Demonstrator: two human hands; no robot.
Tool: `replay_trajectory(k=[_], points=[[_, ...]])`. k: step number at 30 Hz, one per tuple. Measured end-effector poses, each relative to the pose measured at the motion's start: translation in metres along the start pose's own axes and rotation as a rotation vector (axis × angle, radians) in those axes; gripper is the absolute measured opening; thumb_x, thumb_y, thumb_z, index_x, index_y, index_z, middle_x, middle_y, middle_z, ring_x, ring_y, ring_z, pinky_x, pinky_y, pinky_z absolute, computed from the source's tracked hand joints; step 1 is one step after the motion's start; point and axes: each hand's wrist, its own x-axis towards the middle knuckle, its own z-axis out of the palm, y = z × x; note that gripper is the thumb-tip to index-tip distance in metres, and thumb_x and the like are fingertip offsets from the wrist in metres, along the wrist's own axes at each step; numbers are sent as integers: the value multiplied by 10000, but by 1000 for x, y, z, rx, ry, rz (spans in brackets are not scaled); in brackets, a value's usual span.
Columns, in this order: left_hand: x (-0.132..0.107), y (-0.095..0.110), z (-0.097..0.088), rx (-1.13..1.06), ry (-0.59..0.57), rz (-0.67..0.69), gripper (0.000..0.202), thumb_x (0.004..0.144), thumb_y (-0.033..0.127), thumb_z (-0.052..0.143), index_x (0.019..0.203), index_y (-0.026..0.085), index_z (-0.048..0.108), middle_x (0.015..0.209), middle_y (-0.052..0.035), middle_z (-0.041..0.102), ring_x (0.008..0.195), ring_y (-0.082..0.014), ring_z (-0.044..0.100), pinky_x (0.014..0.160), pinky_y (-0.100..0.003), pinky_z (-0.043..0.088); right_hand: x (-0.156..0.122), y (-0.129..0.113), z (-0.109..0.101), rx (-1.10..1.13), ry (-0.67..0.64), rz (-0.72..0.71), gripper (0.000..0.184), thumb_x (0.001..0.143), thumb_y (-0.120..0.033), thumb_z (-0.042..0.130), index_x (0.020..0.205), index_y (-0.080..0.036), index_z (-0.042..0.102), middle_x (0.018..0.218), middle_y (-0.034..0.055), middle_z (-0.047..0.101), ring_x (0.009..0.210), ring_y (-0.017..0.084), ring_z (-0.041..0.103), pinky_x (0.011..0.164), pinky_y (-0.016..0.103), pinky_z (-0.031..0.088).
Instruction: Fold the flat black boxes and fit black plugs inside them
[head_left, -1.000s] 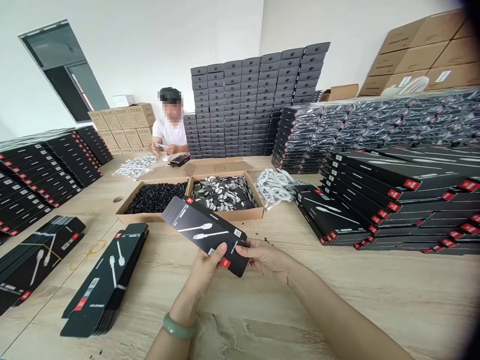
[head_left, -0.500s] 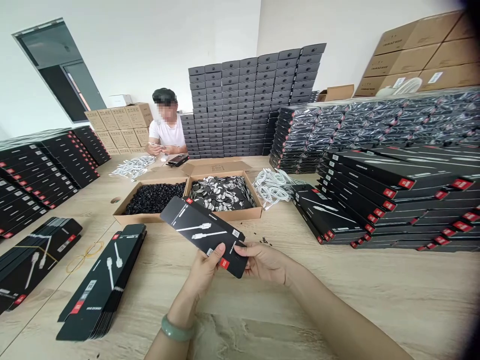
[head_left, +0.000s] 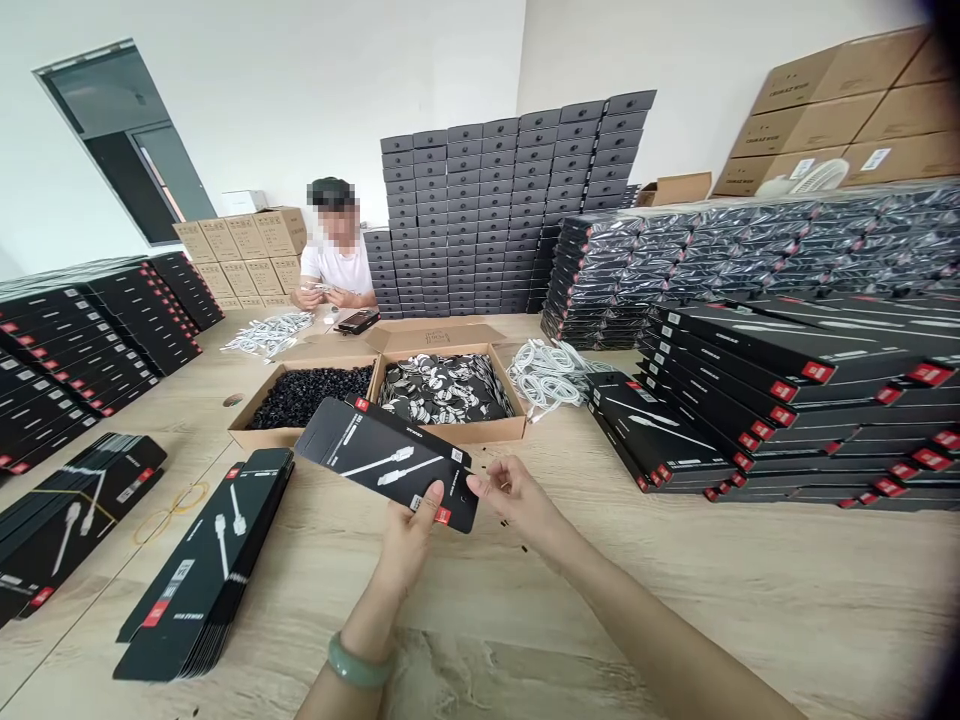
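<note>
A flat black cable box (head_left: 390,462), printed with white cable plugs and a red label, is tilted over the table. My left hand (head_left: 409,535) grips its lower edge, thumb on the printed face. At the box's right end is my right hand (head_left: 521,500), its fingers curled and its thumb tip at the edge, by a small hole. Whether the right fingers hold anything is too small to make out. Small black bits (head_left: 524,548) lie on the table below that hand. To the left lies a stack of flat black boxes (head_left: 206,560).
Open cartons hold black pieces (head_left: 311,392) and black-and-white discs (head_left: 442,385). White cables (head_left: 551,372) lie beside them. A banded bundle of flat boxes (head_left: 75,515) is at left, finished black boxes (head_left: 757,380) are piled right. A co-worker (head_left: 336,265) sits across the table.
The box has shifted slightly left and up with my left hand. My right hand has drawn back from its grip on the box's end, fingers curling. More black bits show on the table.
</note>
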Motion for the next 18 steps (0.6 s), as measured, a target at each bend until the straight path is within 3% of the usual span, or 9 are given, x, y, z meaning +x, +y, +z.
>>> replay_trajectory(k=[5,13,18], points=[[-5,-1,6,107,29,133,348,749,413,742,999,174,708,1099,-101,737,1124,-277,632,1072,-395,401,-4,-2,2,-247,22,-99,357,692,-493,706,583,-215,510,569,-44,483,584,144,424,567,268,288],[-13,1,11,199,19,201,360,799,407,695,1085,191,674,1187,-111,701,1208,-287,582,1090,-395,377,-12,-10,4,-394,-42,-165,162,767,-349,617,703,-200,620,698,15,686,639,173,592,574,262,401],[-13,-3,10,243,40,233,360,810,429,676,1081,191,673,1183,-120,697,1204,-299,581,1096,-418,368,-21,-14,8,-518,36,-200,109,801,-305,596,757,-213,634,782,48,742,720,216,664,634,291,428]])
